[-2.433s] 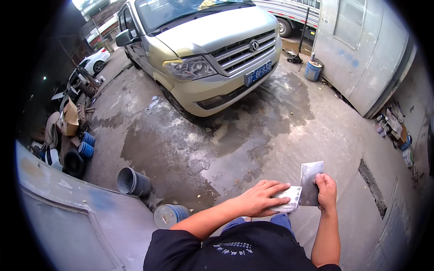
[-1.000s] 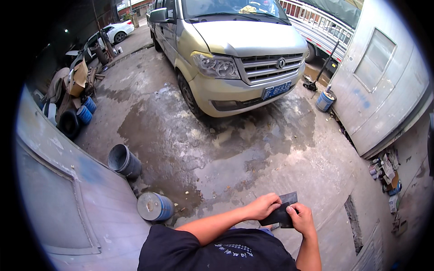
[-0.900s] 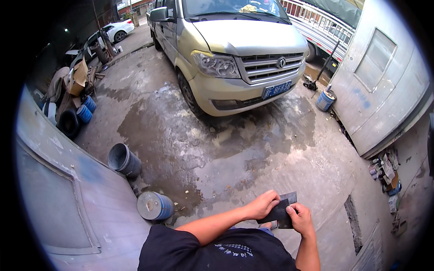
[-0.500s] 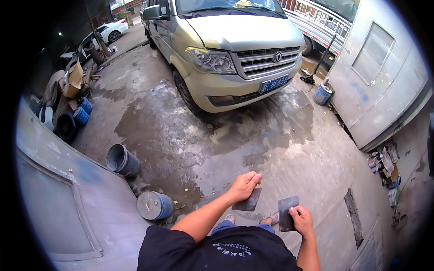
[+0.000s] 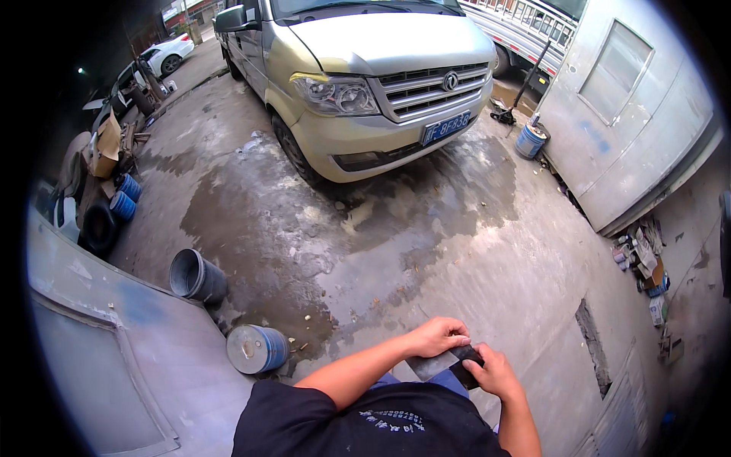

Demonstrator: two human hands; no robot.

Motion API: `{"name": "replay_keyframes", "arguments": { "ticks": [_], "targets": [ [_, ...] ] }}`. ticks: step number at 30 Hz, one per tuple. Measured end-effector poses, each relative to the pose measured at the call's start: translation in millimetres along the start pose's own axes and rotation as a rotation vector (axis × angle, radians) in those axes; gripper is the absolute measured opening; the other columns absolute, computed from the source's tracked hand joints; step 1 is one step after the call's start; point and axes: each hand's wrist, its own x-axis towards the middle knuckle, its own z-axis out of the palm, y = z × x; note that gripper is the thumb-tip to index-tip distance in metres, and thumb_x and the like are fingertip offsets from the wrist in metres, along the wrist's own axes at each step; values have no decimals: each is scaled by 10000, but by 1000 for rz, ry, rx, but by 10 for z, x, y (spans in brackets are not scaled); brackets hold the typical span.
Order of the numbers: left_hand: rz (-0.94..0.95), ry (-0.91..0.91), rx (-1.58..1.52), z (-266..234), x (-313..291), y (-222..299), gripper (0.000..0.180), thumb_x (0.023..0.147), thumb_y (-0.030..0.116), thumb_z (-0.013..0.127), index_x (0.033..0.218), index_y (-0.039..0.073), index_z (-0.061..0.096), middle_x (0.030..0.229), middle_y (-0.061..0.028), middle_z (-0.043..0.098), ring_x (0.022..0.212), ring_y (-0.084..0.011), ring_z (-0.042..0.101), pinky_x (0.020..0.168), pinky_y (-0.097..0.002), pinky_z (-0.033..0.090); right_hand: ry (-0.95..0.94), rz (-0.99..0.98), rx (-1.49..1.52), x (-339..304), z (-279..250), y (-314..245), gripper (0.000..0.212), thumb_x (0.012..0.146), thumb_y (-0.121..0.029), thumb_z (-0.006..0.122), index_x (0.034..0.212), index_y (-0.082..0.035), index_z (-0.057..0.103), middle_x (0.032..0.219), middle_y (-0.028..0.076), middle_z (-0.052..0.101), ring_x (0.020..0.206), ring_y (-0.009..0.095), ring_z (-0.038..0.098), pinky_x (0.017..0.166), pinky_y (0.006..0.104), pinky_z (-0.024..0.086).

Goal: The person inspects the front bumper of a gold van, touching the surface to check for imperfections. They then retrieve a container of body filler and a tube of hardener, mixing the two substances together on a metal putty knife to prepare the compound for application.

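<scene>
Low in front of my body, my left hand (image 5: 440,337) is closed on a thin, flat grey rectangular plate (image 5: 426,368), which looks like a putty scraper. My right hand (image 5: 495,372) grips a second, darker plate (image 5: 461,373) of similar kind, thumb on its face. Both hands are close together, and the two plates meet or overlap between them; whether they touch is unclear. Part of each plate is covered by fingers.
A silver-beige van (image 5: 381,91) stands ahead on wet, stained concrete. To the left are a grey bucket (image 5: 199,278) and a blue-sided drum (image 5: 257,349) beside a metal door (image 5: 114,350). Another door (image 5: 636,114) and a blue can (image 5: 531,142) stand at right.
The hands have come together from apart. My left hand moved right and down; my right hand shifted slightly left, tilting its plate toward the other. The view has turned a little right.
</scene>
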Motion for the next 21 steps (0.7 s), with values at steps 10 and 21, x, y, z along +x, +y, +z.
{"name": "replay_keyframes", "arguments": {
  "ticks": [10,21],
  "targets": [
    [-178,7,-256,300,86,-87,229,925,244,627,970,24,669,804,15,647,745,-58,547,686,-252,462,94,113,268,-265,19,255,214,835,-163,670,971,-3,627,784,141,684,697,203,656,645,321,506],
    [-131,-211,-47,938,207,52,218,916,235,619,949,22,656,791,-4,637,763,-67,531,703,-263,455,291,227,777,-1007,-67,851,169,890,-122,649,972,5,573,836,22,642,716,59,557,661,226,473]
  ]
}}
